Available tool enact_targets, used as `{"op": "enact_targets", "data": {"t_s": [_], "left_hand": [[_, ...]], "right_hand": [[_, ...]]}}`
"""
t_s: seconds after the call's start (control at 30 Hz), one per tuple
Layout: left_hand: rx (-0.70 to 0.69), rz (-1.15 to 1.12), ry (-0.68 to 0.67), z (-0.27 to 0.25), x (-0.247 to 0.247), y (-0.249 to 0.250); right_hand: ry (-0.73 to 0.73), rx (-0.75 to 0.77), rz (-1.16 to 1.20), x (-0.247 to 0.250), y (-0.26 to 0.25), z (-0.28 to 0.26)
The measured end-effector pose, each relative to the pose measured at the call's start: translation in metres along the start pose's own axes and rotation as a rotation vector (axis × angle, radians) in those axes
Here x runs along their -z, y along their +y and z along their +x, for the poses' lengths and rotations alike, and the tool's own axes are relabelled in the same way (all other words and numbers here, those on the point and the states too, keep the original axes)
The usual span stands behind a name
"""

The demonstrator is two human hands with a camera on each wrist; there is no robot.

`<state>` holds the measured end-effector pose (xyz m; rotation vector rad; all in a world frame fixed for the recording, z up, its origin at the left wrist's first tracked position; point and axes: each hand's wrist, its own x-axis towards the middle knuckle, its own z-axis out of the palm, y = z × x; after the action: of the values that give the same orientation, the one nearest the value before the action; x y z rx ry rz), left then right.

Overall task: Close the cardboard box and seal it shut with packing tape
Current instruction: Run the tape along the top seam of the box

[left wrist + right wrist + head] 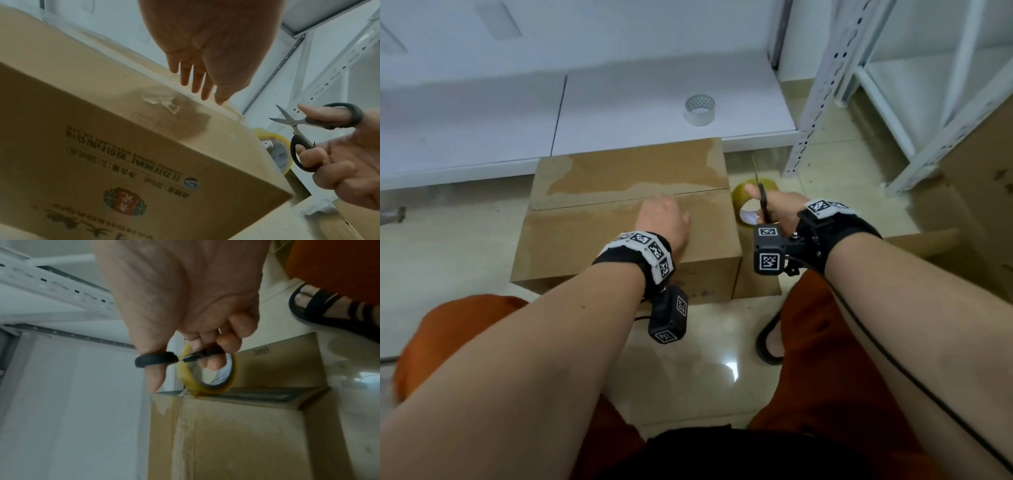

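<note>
A: Box status?
B: One cardboard box [626, 219] on the floor, flaps down, right under the left hand [664, 219]; fingers [197, 84] straight, pressing the seam. Stiff, prob light; steady it from the top.
A: Tape?
B: Two rolls. Yellow packing tape roll [748, 202] hangs at the box end, just beyond the right hand [777, 209]. Sticky, floppy film; hold the roll itself. White tape roll [699, 109] far off on a shelf.
A: Cutter?
B: One pair of scissors [308, 129], right fingers curled thru the loops, blades apart.

My left hand [664, 219] reaches toward twelve o'clock, palm down, fingers [197, 81] straight, apparently just touching the surface below. My right hand [774, 209], at three o'clock from it, grips scissors [304, 129], thumb through one loop, blades parted.
</note>
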<state>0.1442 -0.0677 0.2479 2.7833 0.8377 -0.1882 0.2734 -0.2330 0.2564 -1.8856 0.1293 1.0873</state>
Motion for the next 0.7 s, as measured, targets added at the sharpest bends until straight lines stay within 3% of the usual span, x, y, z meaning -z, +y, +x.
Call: {"op": "enact_targets", "data": {"t_s": [0.2, 0.33, 0.43, 0.5, 0.7], "left_hand": [[-0.081, -0.014, -0.035, -0.012, -0.007, 0.017], [-0.078, -0.046, -0.126, -0.015, -0.007, 0.02], [-0.103, -0.01, -0.169, -0.02, 0.0, 0.019], [-0.112, 0.027, -0.169, -0.024, 0.005, 0.018], [-0.114, 0.039, -0.176, -0.028, 0.006, 0.012]], "right_hand": [[-0.193, -0.041, -0.102, -0.002, 0.021, -0.012], [-0.169, -0.035, -0.206, -0.012, 0.022, -0.014], [-0.131, -0.037, -0.224, -0.01, 0.035, 0.022], [-0.099, -0.015, -0.187, -0.011, 0.041, 0.042], [-0.067, -0.007, 0.04, -0.023, 0.025, 0.01]]}}
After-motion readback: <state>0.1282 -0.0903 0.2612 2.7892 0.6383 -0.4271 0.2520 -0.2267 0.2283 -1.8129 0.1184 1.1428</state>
